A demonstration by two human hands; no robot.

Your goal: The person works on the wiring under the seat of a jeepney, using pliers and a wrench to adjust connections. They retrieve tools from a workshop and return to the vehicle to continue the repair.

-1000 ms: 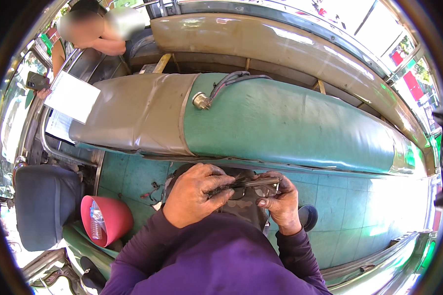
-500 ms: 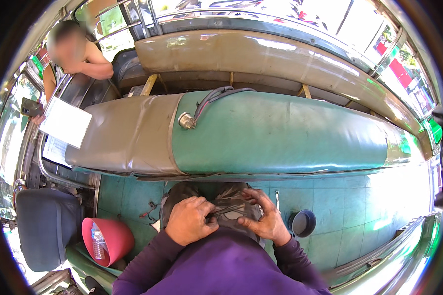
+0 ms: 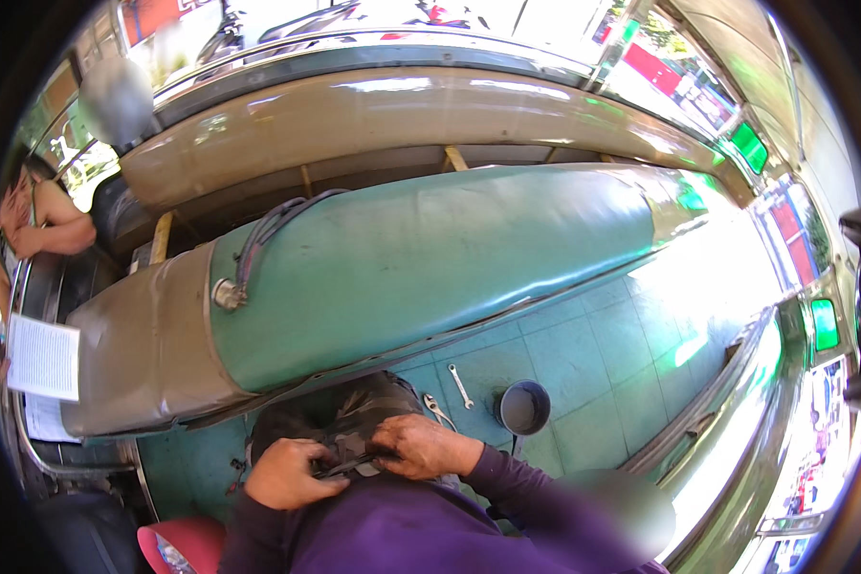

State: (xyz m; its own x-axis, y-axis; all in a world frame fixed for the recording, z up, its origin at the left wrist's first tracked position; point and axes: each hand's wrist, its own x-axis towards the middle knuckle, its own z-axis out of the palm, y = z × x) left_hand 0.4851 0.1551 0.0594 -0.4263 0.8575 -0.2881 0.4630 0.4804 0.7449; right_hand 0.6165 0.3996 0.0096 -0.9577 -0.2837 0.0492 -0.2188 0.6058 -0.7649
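Over my lap, my left hand (image 3: 294, 474) is closed, thumb and fingers pinching a thin dark strip (image 3: 342, 468), possibly wire or tape. My right hand (image 3: 425, 447) is bent round the strip's other end with its fingers drawn together; its fingertips are partly hidden. On the green part of the bench seat (image 3: 421, 249) lies a round metal fitting (image 3: 228, 295) joined to a bundle of dark wires (image 3: 275, 222). Neither hand touches it. To the right of my knees, pliers (image 3: 438, 411) and a wrench (image 3: 460, 386) lie on the floor.
A dark, handled pan (image 3: 523, 408) stands on the tiled floor (image 3: 584, 368) beyond my right forearm. A pink bin (image 3: 187, 543) with plastic inside is at lower left. At the far left, a person (image 3: 53, 215) leans on a rail beside a printed sheet (image 3: 44, 357).
My view has swung rightward, so the bench appears tilted and shifted left. My right hand, fingers spread before, has come in to the strip and closed. Pliers have come into sight by my knee.
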